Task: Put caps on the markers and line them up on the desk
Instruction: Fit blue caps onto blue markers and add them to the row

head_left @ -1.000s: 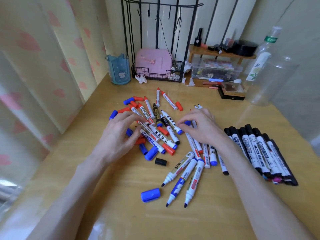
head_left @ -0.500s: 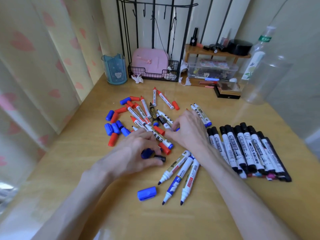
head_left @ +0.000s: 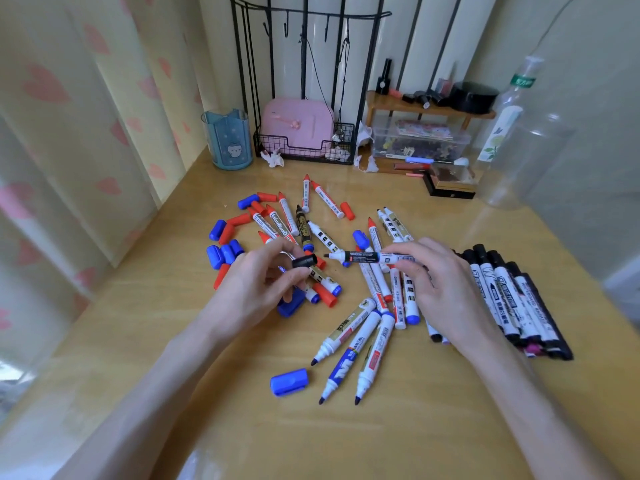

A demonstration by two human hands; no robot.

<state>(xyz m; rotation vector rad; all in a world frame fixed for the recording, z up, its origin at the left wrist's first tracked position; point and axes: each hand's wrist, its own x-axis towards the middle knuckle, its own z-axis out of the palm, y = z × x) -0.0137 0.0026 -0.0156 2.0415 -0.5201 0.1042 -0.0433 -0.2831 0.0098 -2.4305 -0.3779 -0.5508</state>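
**Cap and marker come up nose to nose**

Both hands are up off the pile! The left hand [head_left: 256, 289], down among the pens half a second ago, now pinches the black cap [head_left: 304, 262] between thumb and fingertips. The right hand [head_left: 440, 282] grips the black marker [head_left: 370, 257] by its barrel, level above the scatter, with its bare tip just short of the cap's mouth. Capping looks imminent. The barrel is dark near the tip and paler behind. The capped row [head_left: 512, 296] waits at the right on the desk [head_left: 450, 427].

- You're in a home, at a wooden surface [head_left: 415, 427] set in a corner.
- A heart-print curtain [head_left: 62, 140] hangs on your left.
- At the back stand a shelf [head_left: 391, 103] of cosmetics [head_left: 424, 98] and a pink case [head_left: 298, 124] in a wire basket [head_left: 311, 155].
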